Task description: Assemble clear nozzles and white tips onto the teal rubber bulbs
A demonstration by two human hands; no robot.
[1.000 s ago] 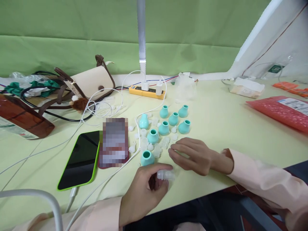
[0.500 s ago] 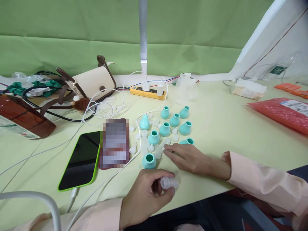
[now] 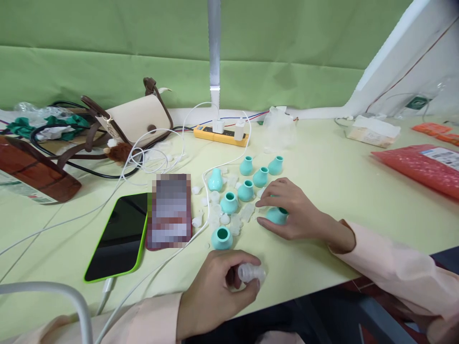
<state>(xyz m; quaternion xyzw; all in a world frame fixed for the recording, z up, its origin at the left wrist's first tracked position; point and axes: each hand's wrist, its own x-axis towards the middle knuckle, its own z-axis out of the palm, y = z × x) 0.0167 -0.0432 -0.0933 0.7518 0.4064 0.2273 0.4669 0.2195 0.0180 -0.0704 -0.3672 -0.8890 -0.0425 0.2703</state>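
Near the table's front edge, my left hand [image 3: 224, 286] pinches a small clear plastic tube [image 3: 251, 273] between thumb and fingers, its ridged open end facing left. Farther right, my right hand [image 3: 292, 210] is over the table with thumb and fingers apart. Just behind its thumb sits a turquoise bulb [image 3: 276, 216], partly hidden by the hand; whether they touch I cannot tell. A clear plastic piece [image 3: 247, 212] lies left of my right fingertips. Several more open-necked turquoise bulbs [image 3: 229, 203] stand nearby, with small white caps [image 3: 224, 219] and clear parts scattered among them.
To the left lie a green-edged phone [image 3: 116, 239] and a second, blurred-out phone-like item [image 3: 170, 210]. A white cable [image 3: 206, 179] crosses beside the bulbs to a yellow power strip [image 3: 220, 137]. A handbag [image 3: 139, 122] stands behind; a red package [image 3: 423, 169] lies far right.
My right hand has moved right and away from the clear pieces, its fingers spreading over the bulbs at the right. My left hand stays in place with the clear tube.
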